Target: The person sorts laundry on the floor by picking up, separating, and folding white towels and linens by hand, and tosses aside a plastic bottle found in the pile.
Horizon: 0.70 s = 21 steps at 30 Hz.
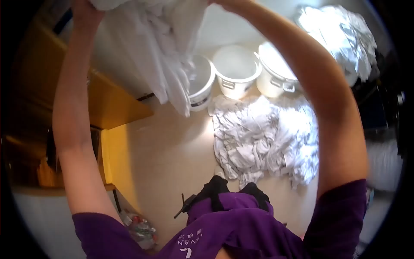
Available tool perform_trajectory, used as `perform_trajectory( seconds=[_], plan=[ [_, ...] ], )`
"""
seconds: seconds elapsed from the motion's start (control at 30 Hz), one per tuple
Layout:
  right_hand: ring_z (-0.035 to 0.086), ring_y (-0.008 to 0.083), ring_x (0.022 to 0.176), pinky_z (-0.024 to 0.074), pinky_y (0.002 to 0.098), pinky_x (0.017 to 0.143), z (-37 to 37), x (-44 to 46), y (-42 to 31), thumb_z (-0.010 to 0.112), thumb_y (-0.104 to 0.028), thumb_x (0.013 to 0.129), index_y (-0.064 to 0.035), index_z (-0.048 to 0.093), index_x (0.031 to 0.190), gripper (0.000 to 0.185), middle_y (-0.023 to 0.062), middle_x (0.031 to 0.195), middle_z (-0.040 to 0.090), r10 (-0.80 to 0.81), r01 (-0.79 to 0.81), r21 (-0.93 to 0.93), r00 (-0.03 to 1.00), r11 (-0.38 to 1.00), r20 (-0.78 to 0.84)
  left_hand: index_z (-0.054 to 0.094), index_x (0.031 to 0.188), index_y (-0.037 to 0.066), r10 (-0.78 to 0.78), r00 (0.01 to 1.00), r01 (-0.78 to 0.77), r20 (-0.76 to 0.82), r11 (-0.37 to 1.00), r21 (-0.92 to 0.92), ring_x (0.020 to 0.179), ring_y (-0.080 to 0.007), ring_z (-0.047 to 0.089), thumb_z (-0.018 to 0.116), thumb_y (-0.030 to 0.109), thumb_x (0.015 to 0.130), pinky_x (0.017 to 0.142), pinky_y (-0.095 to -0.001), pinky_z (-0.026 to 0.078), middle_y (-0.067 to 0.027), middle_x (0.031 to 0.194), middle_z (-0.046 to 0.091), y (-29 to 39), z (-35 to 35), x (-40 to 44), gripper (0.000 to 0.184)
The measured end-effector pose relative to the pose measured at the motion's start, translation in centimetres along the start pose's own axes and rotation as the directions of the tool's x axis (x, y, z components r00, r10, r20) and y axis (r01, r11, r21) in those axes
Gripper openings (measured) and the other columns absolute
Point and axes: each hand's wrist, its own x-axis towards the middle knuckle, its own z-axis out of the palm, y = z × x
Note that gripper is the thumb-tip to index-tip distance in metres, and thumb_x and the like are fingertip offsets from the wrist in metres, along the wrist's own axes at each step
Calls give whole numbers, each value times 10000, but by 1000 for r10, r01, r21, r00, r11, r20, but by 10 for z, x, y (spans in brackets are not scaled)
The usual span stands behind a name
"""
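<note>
Fingers: at the top edge of the frame, those of the left hand (87, 16) and right hand (220, 2) are cropped or hidden, so whether they pinch or spread cannot be told. Between the hands, at upper centre, hangs a large white cloth (159, 47) in long, loose folds. The drape suggests a soft, limp, fairly light fabric, hardly fragile; its bulk probably calls for a hold at two well-separated edges, with the lower end liable to trail. Beyond it, right of centre, stand white plastic buckets with handles (233, 88); below them, a crumpled white cloth heap (250, 140) covers part of the pale floor (166, 151).
</note>
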Motion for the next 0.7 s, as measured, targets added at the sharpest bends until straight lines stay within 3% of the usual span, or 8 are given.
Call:
perform_trajectory(
  seconds=[0.03, 0.07, 0.1, 0.17, 0.3, 0.4, 0.57, 0.7],
  plan=[
    [644, 309, 933, 521, 438, 805, 41, 2, 44, 545, -351, 899, -15, 690, 948, 370, 193, 962, 681, -116, 97, -210, 990, 973, -77, 613, 1153, 59, 238, 955, -295, 176, 804, 516, 1080, -203, 587, 560, 215, 910, 967, -391, 464, -70, 1125, 636, -53, -11, 2, 294],
    [612, 325, 1031, 478, 445, 908, 65, -6, 69, 532, -382, 894, -57, 697, 973, 373, 179, 1071, 666, -54, 127, -291, 968, 948, 244, 613, 1153, 59, 223, 956, -286, 189, 849, 444, 1080, -203, 587, 560, 215, 910, 967, -391, 464, -70, 1125, 636, -95, -5, -6, 294],
    [644, 211, 697, 516, 345, 652, 78, -40, 80, 584, -401, 864, -69, 713, 873, 356, 96, 794, 695, -158, 252, -335, 946, 908, 284, 625, 1141, 53, -99, 985, 78, 144, 987, 143, 1102, -193, 576, 557, 212, 924, 996, -375, 441, -63, 1138, 633, -128, 12, -25, 277],
    [677, 327, 797, 542, 441, 678, 142, -117, 152, 596, -344, 785, -111, 729, 770, 269, 160, 857, 697, 37, -55, 85, 979, 995, 202, 622, 1166, 33, -702, 677, 716, 222, 560, -417, 1133, -180, 558, 541, 214, 951, 1040, -352, 405, -54, 1166, 625, -169, 77, -89, 292],
    [587, 435, 827, 447, 529, 721, 161, -407, 180, 527, -209, 847, -10, 587, 937, 227, 252, 958, 611, 539, -563, 255, 827, 786, 163, 599, 995, 158, -958, 275, 952, 82, 284, 116, 636, -32, 489, 624, 251, 884, 550, -181, 405, 79, 802, 559, -234, 181, -302, 147],
    [624, 380, 779, 477, 486, 687, 99, -661, 201, 583, -242, 823, -8, 627, 861, 240, 206, 851, 652, 727, -808, -87, 471, 583, 500, 609, 972, 124, -958, 16, 948, 287, 106, 300, 625, -90, 521, 661, 155, 809, 536, -239, 442, 19, 767, 570, -200, 256, -463, 174],
    [631, 343, 994, 499, 453, 854, -98, -937, 266, 584, -203, 805, -80, 683, 1023, 269, 189, 1019, 669, 909, -768, -638, -301, -51, 289, 594, 977, 46, -790, -523, 852, 319, -475, 220, 627, -117, 555, 554, 75, 835, 583, -239, 480, -56, 760, 629, -61, 390, -677, 151],
    [594, 381, 1051, 473, 487, 885, -179, -997, 409, 591, -200, 822, -75, 609, 1166, 367, 221, 1145, 618, 979, -693, -714, -198, -102, 52, 590, 1053, 16, -598, -708, 703, 376, -649, 291, 777, -182, 654, 581, 63, 879, 711, -286, 538, -92, 889, 658, 41, 501, -741, 180]
  ],
)
